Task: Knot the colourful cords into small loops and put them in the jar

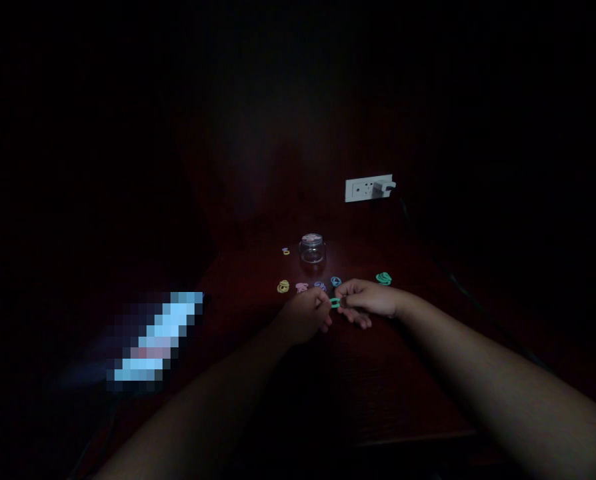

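Note:
A small green hair tie is held between my two hands, drawn out sideways. My left hand is closed and pinches its left end. The right end is pinched by my right hand, whose lower fingers are loosely curled. Just beyond the hands lie small piles of hair ties: yellow, pink, purple and blue. Past my right wrist is a green pile. My left hand partly covers the pink and purple piles.
A clear lidded jar stands behind the piles, with a few loose hair ties to its left. A white wall socket holds a plug; its cable runs down the right side. A bright, blurred-out screen is at left. The surroundings are very dark.

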Demonstrator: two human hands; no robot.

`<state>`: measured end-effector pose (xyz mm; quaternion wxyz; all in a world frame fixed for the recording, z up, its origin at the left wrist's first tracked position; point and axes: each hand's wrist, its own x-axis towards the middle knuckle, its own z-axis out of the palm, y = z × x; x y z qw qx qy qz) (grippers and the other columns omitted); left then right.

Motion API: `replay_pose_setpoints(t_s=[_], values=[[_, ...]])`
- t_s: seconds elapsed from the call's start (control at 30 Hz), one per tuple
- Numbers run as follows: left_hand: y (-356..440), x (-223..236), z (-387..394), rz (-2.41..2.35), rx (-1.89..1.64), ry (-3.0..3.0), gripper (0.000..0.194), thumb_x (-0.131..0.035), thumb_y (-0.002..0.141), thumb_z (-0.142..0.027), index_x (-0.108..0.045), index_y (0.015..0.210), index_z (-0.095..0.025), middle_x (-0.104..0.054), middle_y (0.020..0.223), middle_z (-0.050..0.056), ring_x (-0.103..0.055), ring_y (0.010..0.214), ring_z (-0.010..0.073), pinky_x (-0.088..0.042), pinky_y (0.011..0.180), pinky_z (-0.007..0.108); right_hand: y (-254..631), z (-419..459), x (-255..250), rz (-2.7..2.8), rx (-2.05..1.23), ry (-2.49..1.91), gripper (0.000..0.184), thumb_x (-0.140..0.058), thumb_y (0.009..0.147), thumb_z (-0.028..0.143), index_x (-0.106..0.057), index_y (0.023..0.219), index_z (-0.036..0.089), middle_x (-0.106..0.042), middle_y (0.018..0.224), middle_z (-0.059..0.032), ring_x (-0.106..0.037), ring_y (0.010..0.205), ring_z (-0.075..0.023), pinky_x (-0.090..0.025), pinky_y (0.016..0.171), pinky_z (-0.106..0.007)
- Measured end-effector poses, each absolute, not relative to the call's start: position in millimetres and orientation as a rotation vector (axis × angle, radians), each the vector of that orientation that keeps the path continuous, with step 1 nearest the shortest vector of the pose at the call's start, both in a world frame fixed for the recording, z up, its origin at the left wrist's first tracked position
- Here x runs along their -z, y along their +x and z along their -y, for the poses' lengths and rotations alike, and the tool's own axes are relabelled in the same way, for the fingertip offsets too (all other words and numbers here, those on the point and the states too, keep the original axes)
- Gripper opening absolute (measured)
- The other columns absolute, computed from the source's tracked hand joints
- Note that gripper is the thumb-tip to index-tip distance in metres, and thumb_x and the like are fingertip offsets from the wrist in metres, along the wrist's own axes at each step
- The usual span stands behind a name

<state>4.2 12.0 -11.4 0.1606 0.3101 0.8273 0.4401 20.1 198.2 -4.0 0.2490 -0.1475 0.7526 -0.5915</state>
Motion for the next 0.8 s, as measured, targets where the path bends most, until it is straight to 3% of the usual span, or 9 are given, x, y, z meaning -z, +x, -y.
replay_pose_setpoints(t_s=[0.17, 0.33, 0.8], values=[[4.7, 11.3, -11.5, -2.365, -1.248, 0.885, 0.022, -0.037, 0.082, -0.036, -0.047, 0.083, -0.016, -0.062, 0.066, 0.0, -0.057, 0.051, 0.0098, -0.039, 0.045, 0.019, 19.5, -197.2, 5.0, -2.064, 1.627, -0.462, 0.025, -0.053, 0.077, 0.037, -0.047, 0.068, 0.014, -0.058, 0.05, 0.0027, -0.052, 0.034, -0.0068, -0.036, 0.029, -0.014], [4.4, 12.0, -11.0, -2.372, -1.226, 0.882, 0.023, -0.037, 0.082, -0.036, -0.048, 0.082, -0.016, -0.063, 0.067, 0.0, -0.057, 0.051, 0.0098, -0.039, 0.046, 0.02, 19.6, -196.2, 4.0, -2.045, 1.615, -0.424, 0.018, -0.051, 0.076, 0.03, -0.048, 0.068, 0.014, -0.058, 0.05, 0.0027, -0.052, 0.034, -0.007, -0.035, 0.028, -0.014], [5.6, 10.5, -10.9, -2.334, -1.243, 0.865, 0.021, -0.039, 0.08, -0.037, -0.048, 0.083, -0.017, -0.061, 0.067, -0.001, -0.057, 0.052, 0.0099, -0.04, 0.046, 0.019, 20.7, -196.5, 1.7, -2.065, 1.603, -0.44, 0.02, -0.052, 0.076, 0.032, -0.046, 0.07, 0.014, -0.058, 0.051, 0.0032, -0.052, 0.034, -0.0069, -0.036, 0.03, -0.014]])
